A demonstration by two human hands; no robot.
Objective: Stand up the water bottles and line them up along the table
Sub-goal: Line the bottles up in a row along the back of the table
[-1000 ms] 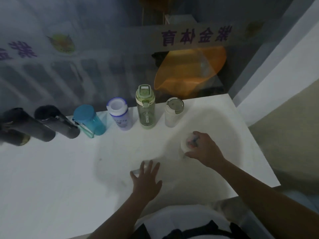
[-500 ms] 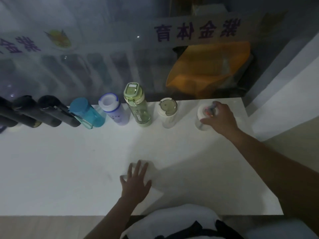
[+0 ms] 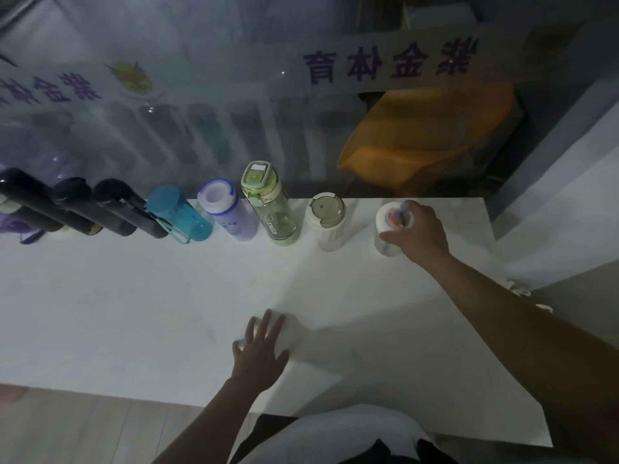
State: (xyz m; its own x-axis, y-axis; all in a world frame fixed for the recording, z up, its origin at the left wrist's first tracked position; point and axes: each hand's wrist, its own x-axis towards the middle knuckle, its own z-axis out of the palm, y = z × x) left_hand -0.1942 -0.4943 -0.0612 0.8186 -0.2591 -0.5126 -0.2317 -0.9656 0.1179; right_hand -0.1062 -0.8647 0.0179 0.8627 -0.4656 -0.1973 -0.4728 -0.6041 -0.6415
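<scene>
"Setting down is judged to be the step in hand: the white bottle (image 3: 388,226) is gripped at its cap by the right hand (image 3: 420,236), with the fingers curled over the top and the thumb laid against the side."

"And where is it placed?"

"At the right end of the row, by the back edge of the table (image 3: 134,313). It is upright, and a gap is left between it and the cream-lidded bottle (image 3: 326,222). Whether its base is fully seated cannot be told; the lower part is dim and partly covered by the hand."

"What of the left hand (image 3: 259,354)?"

"It is laid flat on the table near the front edge, fingers straight and spread. Nothing is held."

"How far along is the task reckoned?"

"Nearly done, it seems. The green bottle (image 3: 269,205), purple bottle (image 3: 224,212), blue bottle (image 3: 177,212) and black bottles (image 3: 110,209) are stood in line to the left, and no bottle is seen lying down."

"What is called for next?"

"The grip should be loosened and lifted straight up, so that nothing is tipped. If even spacing is wanted, the bottle might first be slid toward its neighbour."
</scene>
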